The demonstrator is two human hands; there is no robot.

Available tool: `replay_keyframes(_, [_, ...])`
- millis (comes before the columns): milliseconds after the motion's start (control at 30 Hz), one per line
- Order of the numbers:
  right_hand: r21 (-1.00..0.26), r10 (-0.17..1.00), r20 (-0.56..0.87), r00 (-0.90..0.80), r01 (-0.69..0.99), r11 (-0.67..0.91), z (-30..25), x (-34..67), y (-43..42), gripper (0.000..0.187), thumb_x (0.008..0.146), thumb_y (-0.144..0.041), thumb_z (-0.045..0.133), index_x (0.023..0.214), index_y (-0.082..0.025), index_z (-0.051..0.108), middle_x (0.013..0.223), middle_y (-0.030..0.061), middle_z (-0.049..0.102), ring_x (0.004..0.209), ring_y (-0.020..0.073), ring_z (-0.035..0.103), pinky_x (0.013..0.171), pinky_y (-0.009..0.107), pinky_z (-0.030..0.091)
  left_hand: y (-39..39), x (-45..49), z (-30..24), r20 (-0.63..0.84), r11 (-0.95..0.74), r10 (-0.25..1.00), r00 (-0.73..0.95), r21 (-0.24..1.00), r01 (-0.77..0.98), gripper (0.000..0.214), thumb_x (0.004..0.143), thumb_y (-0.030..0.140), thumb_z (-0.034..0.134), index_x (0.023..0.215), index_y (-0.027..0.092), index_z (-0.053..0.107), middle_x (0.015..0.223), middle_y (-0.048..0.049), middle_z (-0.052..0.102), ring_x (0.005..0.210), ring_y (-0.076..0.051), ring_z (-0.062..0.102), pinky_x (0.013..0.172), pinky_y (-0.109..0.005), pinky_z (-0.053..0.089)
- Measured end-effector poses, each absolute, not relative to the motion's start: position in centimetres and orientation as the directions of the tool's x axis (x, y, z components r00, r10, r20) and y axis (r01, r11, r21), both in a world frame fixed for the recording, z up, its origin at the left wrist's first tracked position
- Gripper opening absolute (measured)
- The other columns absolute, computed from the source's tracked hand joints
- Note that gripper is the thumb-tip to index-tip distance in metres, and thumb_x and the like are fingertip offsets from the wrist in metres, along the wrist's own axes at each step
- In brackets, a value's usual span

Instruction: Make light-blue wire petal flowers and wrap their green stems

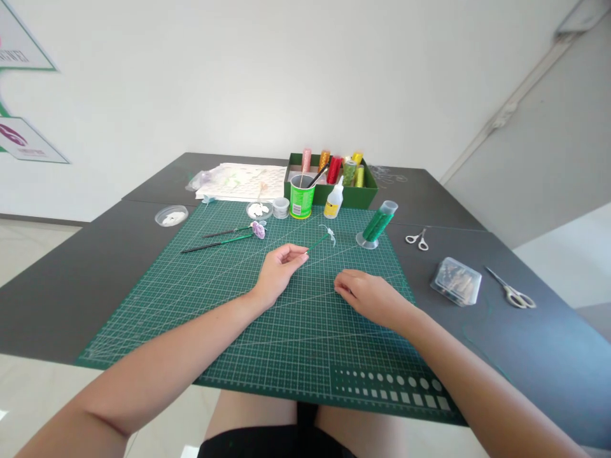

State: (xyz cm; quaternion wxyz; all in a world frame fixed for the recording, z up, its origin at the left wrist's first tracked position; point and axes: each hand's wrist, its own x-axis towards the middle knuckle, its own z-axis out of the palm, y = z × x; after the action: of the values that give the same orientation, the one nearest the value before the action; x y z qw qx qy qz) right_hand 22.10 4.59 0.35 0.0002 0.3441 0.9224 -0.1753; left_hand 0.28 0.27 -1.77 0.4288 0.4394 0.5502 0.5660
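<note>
My left hand (279,270) rests on the green cutting mat (267,331) and pinches the lower end of a thin green stem (319,240) tipped with a small white bud. My right hand (370,296) lies on the mat to its right, fingers curled and pinched together; a fine thread seems to run from it toward the green thread spool (377,226), but what it holds is too small to name. Two more green stems (224,236), one with a purple flower (258,229), lie further left on the mat.
A green cup (301,196) with tools, a glue bottle (333,201), small dishes (260,209) and a green box of coloured spools (334,181) stand at the back. A round lid (171,215) sits left. Two scissors (419,239) (512,290) and a clear plastic box (456,280) lie right.
</note>
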Motion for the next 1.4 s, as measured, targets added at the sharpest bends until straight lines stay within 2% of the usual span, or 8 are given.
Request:
replay_keyframes(267, [-0.745, 0.825, 0.133, -0.549, 0.493, 0.449, -0.1, 22.4, 5.5, 0.020, 0.095, -0.034, 0.049, 0.089, -0.020, 0.062, 0.085, 0.0043, 0.066, 0.072, 0.0177, 0.058, 0.065, 0.030, 0.048, -0.1, 0.6, -1.6, 0.001, -0.009, 0.991, -0.134, 0.999, -0.053, 0.020, 0.075, 0.034, 0.078, 0.089, 0.019, 0.075, 0.079, -0.0035, 0.069, 0.068, -0.013, 0.056, 0.056, -0.023, 0.038])
replay_keyframes(367, [-0.885, 0.808, 0.115, -0.579, 0.309, 0.347, -0.5, 21.9, 4.9, 0.026, 0.094, -0.036, 0.052, 0.112, -0.023, 0.065, 0.117, 0.0085, 0.068, 0.101, 0.0231, 0.064, 0.083, 0.037, 0.055, -0.6, 1.0, -1.2, -0.031, 0.022, 0.997, -0.066, 0.991, -0.131, 0.023, 0.075, 0.034, 0.078, 0.090, 0.018, 0.074, 0.076, -0.0017, 0.067, 0.063, -0.011, 0.052, 0.054, -0.022, 0.035])
replay_keyframes(533, [-0.973, 0.684, 0.070, -0.726, 0.101, 0.207, -1.1, 21.1, 3.3, 0.052, 0.093, -0.040, 0.059, 0.143, -0.030, 0.049, 0.150, 0.0081, 0.051, 0.139, 0.0257, 0.046, 0.118, 0.052, 0.031, -1.2, 1.4, -0.6, -0.024, 0.021, 0.999, -0.023, 0.991, -0.132, 0.020, 0.077, 0.035, 0.076, 0.089, 0.018, 0.074, 0.071, -0.0006, 0.064, 0.059, -0.010, 0.049, 0.054, -0.023, 0.035])
replay_keyframes(700, [-1.000, 0.671, 0.003, -0.741, 0.018, 0.023, -1.3, 20.5, 2.6, 0.060, 0.094, -0.048, 0.057, 0.148, -0.028, 0.040, 0.106, 0.0073, 0.071, 0.079, 0.0186, 0.070, 0.083, 0.042, 0.056, -1.2, 1.5, -0.6, -0.017, 0.011, 0.998, -0.057, 0.994, -0.110, 0.019, 0.076, 0.035, 0.076, 0.087, 0.019, 0.074, 0.072, -0.0017, 0.066, 0.060, -0.012, 0.051, 0.056, -0.025, 0.039])
replay_keyframes(800, [-0.984, 0.722, -0.079, -0.687, 0.172, 0.055, -1.1, 20.4, 2.4, 0.051, 0.096, -0.049, 0.051, 0.139, -0.021, 0.049, 0.057, -0.0082, 0.048, 0.042, 0.0101, 0.041, 0.047, 0.025, 0.039, -1.0, 1.5, -0.8, -0.011, 0.004, 0.997, -0.079, 0.996, -0.087, 0.020, 0.076, 0.035, 0.077, 0.088, 0.019, 0.075, 0.073, -0.0017, 0.067, 0.058, -0.011, 0.051, 0.055, -0.025, 0.040])
replay_keyframes(900, [-0.855, 0.766, 0.018, -0.643, 0.387, 0.345, -0.9, 20.5, 2.0, 0.033, 0.097, -0.041, 0.051, 0.121, -0.021, 0.061, 0.051, -0.0103, 0.029, 0.044, 0.0099, 0.032, 0.048, 0.024, 0.028, -0.8, 1.3, -1.3, -0.002, -0.004, 0.996, -0.093, 0.998, -0.058, 0.020, 0.077, 0.035, 0.076, 0.089, 0.019, 0.074, 0.074, -0.0017, 0.068, 0.057, -0.010, 0.051, 0.054, -0.025, 0.041])
replay_keyframes(1033, [-0.694, 0.722, 0.144, -0.676, 0.452, 0.561, -0.4, 20.7, 1.3, 0.029, 0.100, -0.035, 0.043, 0.109, -0.020, 0.067, 0.055, -0.0053, 0.047, 0.045, 0.0098, 0.038, 0.051, 0.026, 0.030, -0.6, 1.1, -1.8, 0.020, -0.018, 0.997, -0.069, 1.000, 0.025, 0.021, 0.079, 0.035, 0.074, 0.092, 0.018, 0.075, 0.079, -0.0034, 0.070, 0.057, -0.011, 0.053, 0.055, -0.025, 0.044])
replay_keyframes(1400, [-0.856, 0.842, 0.290, -0.454, 0.269, 0.440, 3.6, 23.5, 2.2, 0.030, 0.089, -0.047, 0.064, 0.087, -0.023, 0.082, 0.048, -0.0014, 0.050, 0.043, 0.0101, 0.033, 0.041, 0.026, 0.025, -1.7, 1.4, -1.2, 0.120, -0.153, 0.988, 0.102, 0.888, 0.433, 0.008, 0.085, 0.026, 0.070, 0.081, 0.024, 0.076, 0.077, -0.0003, 0.075, 0.063, -0.015, 0.062, 0.059, -0.027, 0.044])
